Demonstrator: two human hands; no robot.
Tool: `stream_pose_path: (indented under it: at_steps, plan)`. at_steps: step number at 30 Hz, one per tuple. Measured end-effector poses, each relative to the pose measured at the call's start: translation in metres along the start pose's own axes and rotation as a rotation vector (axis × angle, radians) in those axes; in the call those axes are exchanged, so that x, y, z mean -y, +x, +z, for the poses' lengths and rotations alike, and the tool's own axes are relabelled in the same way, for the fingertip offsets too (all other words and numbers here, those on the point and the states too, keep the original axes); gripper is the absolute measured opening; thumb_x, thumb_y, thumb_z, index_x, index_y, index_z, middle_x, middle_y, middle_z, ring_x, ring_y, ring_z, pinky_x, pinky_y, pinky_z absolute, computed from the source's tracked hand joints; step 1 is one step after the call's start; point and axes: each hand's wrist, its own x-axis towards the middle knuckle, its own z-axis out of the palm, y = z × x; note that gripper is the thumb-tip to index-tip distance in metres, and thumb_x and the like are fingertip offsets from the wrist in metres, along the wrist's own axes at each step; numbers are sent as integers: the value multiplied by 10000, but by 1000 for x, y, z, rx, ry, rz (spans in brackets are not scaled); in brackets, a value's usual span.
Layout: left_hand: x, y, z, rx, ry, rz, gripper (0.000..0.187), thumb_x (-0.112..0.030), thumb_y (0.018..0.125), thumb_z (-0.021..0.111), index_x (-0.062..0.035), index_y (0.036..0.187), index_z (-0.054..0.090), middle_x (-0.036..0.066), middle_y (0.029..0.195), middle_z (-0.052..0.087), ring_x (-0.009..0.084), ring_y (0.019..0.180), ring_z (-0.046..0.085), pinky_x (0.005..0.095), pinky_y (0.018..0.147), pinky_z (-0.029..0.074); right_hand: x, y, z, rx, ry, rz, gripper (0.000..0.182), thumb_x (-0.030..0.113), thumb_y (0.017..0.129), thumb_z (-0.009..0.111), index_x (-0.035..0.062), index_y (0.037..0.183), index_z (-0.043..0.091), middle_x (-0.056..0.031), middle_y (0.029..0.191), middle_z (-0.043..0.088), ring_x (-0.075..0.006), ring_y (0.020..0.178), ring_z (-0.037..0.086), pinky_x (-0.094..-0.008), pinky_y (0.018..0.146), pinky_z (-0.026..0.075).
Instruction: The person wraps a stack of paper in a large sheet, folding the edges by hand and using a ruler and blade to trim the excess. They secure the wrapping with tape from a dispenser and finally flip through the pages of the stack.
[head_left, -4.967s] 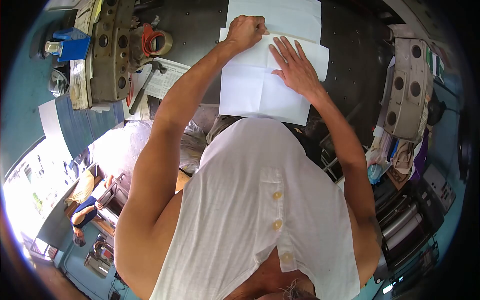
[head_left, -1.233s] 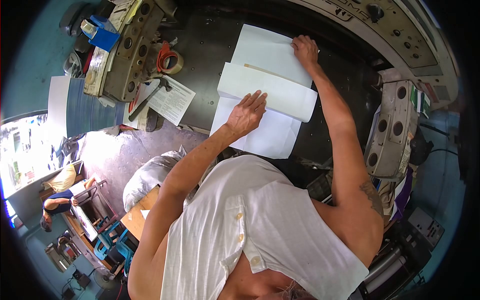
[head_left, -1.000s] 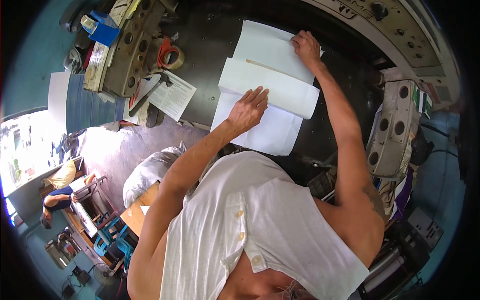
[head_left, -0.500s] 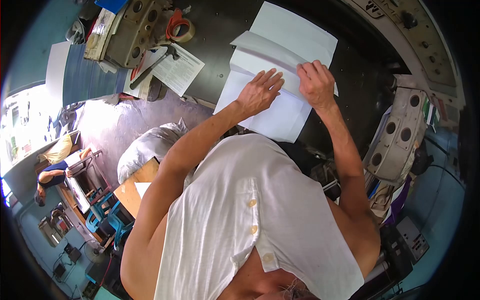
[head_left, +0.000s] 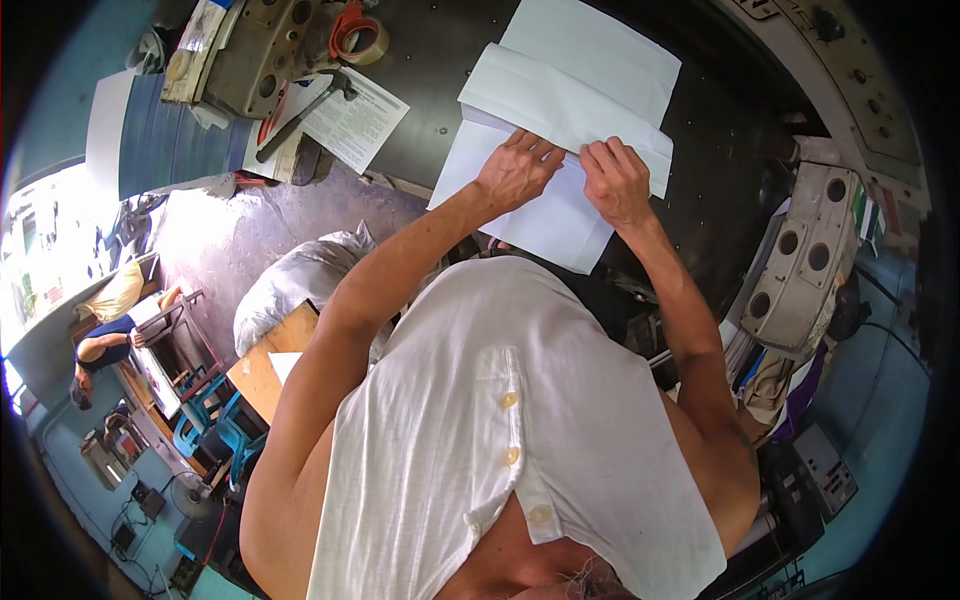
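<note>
A large white paper sheet [head_left: 545, 215] lies on the dark metal table [head_left: 430, 90], with a folded flap [head_left: 560, 100] across its middle. Another white sheet [head_left: 600, 50] lies beyond it. My left hand [head_left: 515, 170] rests on the sheet, its fingertips curled at the near edge of the flap. My right hand [head_left: 618, 182] sits beside it, fingers bent and pinching the same edge. The two hands are almost touching. My white shirt hides the near end of the table.
A tape roll [head_left: 362, 30], a printed leaflet [head_left: 352, 105], a hammer [head_left: 300, 112] and a holed metal casting [head_left: 250, 45] crowd the table's left. Another holed casting [head_left: 800, 265] stands at right. A plastic bag [head_left: 290, 295] and a distant seated person [head_left: 105, 335] are below left.
Over the last second my right hand came from the far sheet back to the flap's near edge beside my left hand. The flap now lies flatter across the sheet.
</note>
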Motion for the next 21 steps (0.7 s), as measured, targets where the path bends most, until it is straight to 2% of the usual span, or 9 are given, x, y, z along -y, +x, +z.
stream_pose_path:
  at_steps: [3, 7, 9, 11, 13, 14, 16, 17, 21]
  plan:
    - [0, -1, 2, 39, -4, -18, 269, -189, 899, 671, -23, 1111, 663, 106, 1105, 690, 291, 1081, 645, 405, 1009, 489, -1, 1, -1, -13, -11, -3, 80, 24, 706, 648, 45, 783, 640, -30, 793, 543, -205, 776, 568, -330, 639, 500]
    - [-1, 2, 0, 19, 29, -2, 399, -227, 905, 682, -41, 1252, 616, 141, 1304, 617, 313, 1272, 546, 479, 1074, 434, -16, 18, -17, -88, -21, 14, 115, 23, 706, 655, 66, 813, 666, -25, 798, 552, -207, 774, 584, -327, 627, 499]
    - [-6, 3, -7, 30, 81, 10, 491, -266, 883, 723, -66, 1312, 590, 145, 1369, 577, 321, 1339, 493, 524, 1085, 415, -42, 36, -26, -198, -126, 37, 168, 29, 740, 699, 104, 890, 710, -9, 848, 605, -204, 772, 597, -335, 630, 491]
    - [-4, 7, -16, 39, 47, -44, 584, -324, 891, 719, -111, 1398, 522, 144, 1467, 485, 336, 1411, 402, 580, 1111, 365, -65, 61, -47, -312, -352, 125, 252, 37, 797, 715, 112, 1037, 714, -12, 958, 634, -236, 873, 604, -374, 703, 491]
    - [5, 17, -34, 5, 23, -48, 694, -383, 893, 718, -165, 1488, 434, 146, 1535, 409, 366, 1447, 346, 620, 1122, 336, -91, 74, -51, -461, -355, 217, 356, 87, 791, 742, 108, 1142, 685, -52, 991, 636, -283, 906, 602, -407, 751, 507]
    - [10, 25, -45, -38, 42, -47, 684, -378, 895, 719, -160, 1481, 444, 146, 1522, 426, 360, 1445, 353, 615, 1127, 332, -97, 75, -53, -523, -358, 249, 388, 106, 789, 750, 103, 1170, 676, -74, 994, 642, -297, 902, 606, -419, 767, 513]
    - [28, 38, -57, -111, 40, -55, 660, -414, 920, 684, -162, 1481, 443, 149, 1512, 439, 359, 1425, 380, 613, 1116, 339, -97, 58, -51, -314, -136, 365, 417, 167, 810, 755, 74, 1206, 662, -118, 1055, 657, -322, 932, 617, -435, 797, 518]
    - [40, 45, -59, -47, 61, -67, 646, -439, 935, 652, -164, 1481, 444, 149, 1508, 445, 357, 1415, 393, 612, 1112, 339, -95, 48, -46, -207, -21, 416, 437, 197, 821, 758, 60, 1223, 655, -140, 1086, 665, -334, 946, 623, -443, 812, 520]
    - [81, 58, -58, 162, 190, -140, 617, -533, 983, 520, -175, 1480, 451, 146, 1494, 461, 351, 1365, 447, 609, 1099, 336, -79, 6, -18, 105, 35, 500, 520, 332, 865, 740, 6, 1255, 630, -193, 1156, 673, -355, 1012, 632, -462, 857, 515]
